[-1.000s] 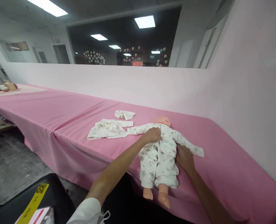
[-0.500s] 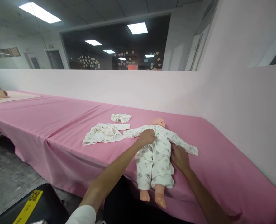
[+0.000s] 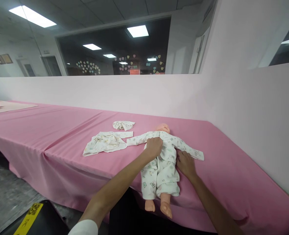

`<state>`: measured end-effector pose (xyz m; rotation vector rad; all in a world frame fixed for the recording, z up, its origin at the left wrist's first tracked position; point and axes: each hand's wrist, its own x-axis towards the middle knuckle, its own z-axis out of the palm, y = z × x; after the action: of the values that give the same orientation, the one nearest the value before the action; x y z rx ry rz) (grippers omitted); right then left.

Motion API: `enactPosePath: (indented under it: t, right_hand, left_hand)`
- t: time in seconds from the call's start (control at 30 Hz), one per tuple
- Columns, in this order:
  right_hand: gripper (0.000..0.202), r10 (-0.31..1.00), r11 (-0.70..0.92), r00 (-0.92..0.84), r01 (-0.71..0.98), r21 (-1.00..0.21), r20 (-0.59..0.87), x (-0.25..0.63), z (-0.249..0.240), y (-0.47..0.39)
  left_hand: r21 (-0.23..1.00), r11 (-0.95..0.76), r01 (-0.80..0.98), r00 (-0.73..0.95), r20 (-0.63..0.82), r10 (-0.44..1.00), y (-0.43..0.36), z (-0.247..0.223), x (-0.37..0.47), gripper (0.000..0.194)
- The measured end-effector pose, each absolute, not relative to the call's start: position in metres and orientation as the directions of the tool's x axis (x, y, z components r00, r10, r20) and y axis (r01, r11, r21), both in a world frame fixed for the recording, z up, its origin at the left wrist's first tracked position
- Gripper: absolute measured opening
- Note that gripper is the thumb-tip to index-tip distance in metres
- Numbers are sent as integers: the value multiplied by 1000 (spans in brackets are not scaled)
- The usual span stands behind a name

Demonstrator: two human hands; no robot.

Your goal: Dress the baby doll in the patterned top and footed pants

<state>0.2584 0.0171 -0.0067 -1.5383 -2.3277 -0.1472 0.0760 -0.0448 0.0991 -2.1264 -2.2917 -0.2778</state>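
A baby doll (image 3: 165, 207) lies on its back on the pink-covered table, bare feet towards me. It wears a white printed baby shirt (image 3: 170, 141) with its long sleeves spread out, and matching trousers (image 3: 167, 178). My left hand (image 3: 154, 147) is closed on the front of the shirt at the doll's chest, its fingertips hidden. At the doll's right-hand side in view, below the sleeve, my right hand (image 3: 186, 163) has its fingers curled against the edge of the shirt. Its fingertips are partly hidden by the cloth.
Left of the doll lies a crumpled white garment (image 3: 105, 143), with a small white printed cloth piece (image 3: 123, 125) behind it. The pink tablecloth (image 3: 68, 130) reaches a white wall (image 3: 125, 94) with a window. A black seat (image 3: 44, 218) with a yellow label stands at lower left.
The view has shifted slightly, so everything sits a little further left. My left hand has turned slightly at the doll's chest; my right hand stays at its side.
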Motion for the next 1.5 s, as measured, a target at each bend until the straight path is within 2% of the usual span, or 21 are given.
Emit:
enactPosePath:
  t: [0.23, 0.27, 0.33, 0.43, 0.57, 0.67, 0.73, 0.8, 0.87, 0.97, 1.03, 1.1, 1.17, 1.23, 1.3, 1.37, 1.5]
  right_hand:
    - [18, 871, 401, -352, 912, -81, 343, 258, -11, 21]
    - [17, 870, 401, -353, 913, -77, 343, 258, -11, 21]
    - [16, 870, 401, -353, 913, -77, 345, 258, -11, 21]
    - [15, 868, 404, -353, 911, -84, 349, 258, -11, 20]
    - [15, 863, 407, -350, 909, -91, 365, 258, -11, 19]
    - [15, 861, 408, -347, 907, -100, 372, 257, -12, 20]
    - [15, 860, 415, -347, 902, -118, 374, 258, -13, 21]
    - [17, 856, 432, -332, 880, -197, 395, 259, -13, 22]
    - [22, 853, 446, -261, 814, -372, 451, 260, -11, 21]
    - [30, 861, 416, -38, 625, -661, 507, 256, 0, 16]
    - [36, 865, 415, 29, 521, -746, 501, 247, 13, 13]
    - [38, 855, 460, -36, 514, -724, 517, 232, 30, 13]
    - [35, 840, 504, -180, 611, -611, 512, 216, 49, 18]
    - [32, 849, 505, -329, 732, -457, 413, 203, 65, 27]
    - [30, 867, 490, -403, 795, -357, 293, 197, 76, 37]
    - [26, 873, 485, -424, 811, -329, 241, 197, 81, 48]
    - [19, 889, 452, -391, 836, -310, 240, 216, 82, 68]
  left_hand:
    - [190, -35, 981, 10, 133, 991, -43, 99, 78, 15]
    - [222, -74, 972, 45, 134, 990, -44, 101, 78, 14]
    - [360, -167, 918, 114, 165, 980, -47, 103, 76, 12]
    - [524, -219, 823, 114, 226, 967, -56, 103, 69, 19]
    - [462, -201, 864, 144, 157, 977, -70, 95, 61, 35]
    - [422, -249, 872, 189, 180, 965, -76, 90, 64, 29]
    - [442, -308, 843, 239, 206, 949, -77, 90, 68, 23]
    - [502, -369, 782, 278, 249, 928, -76, 91, 69, 15]
    - [529, -329, 782, 186, 306, 934, -71, 91, 66, 16]
    - [471, -65, 880, -98, 314, 944, -58, 87, 53, 29]
    - [431, 51, 901, -182, 270, 945, -46, 83, 47, 39]
    - [397, 63, 916, -173, 249, 953, -33, 81, 46, 46]
    - [334, 48, 941, -138, 251, 958, -21, 82, 50, 41]
    - [274, 44, 961, -113, 242, 964, -10, 84, 55, 31]
    - [247, 44, 968, -101, 223, 969, 0, 86, 57, 25]
    - [242, 30, 970, -84, 215, 973, 8, 88, 52, 22]
    - [248, 57, 967, -112, 215, 970, 17, 89, 15, 23]
